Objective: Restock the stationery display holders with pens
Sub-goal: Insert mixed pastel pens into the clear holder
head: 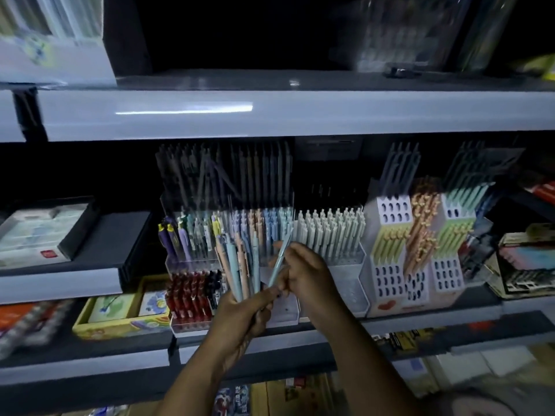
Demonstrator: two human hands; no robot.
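- A bundle of pastel pens (pixel 240 267) is gripped upright in the left hand (pixel 244 310), in front of the clear display holder (pixel 192 263).
- A single light-blue pen (pixel 281 253) is pinched, tilted, by the right hand (pixel 304 273), just beside the bundle.

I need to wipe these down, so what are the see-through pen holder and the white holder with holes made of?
See-through pen holder: likely clear acrylic, glossy; pens show through its walls. White holder with holes: matt card or plastic, flat faces with punched oval slots; the picture cannot settle which.
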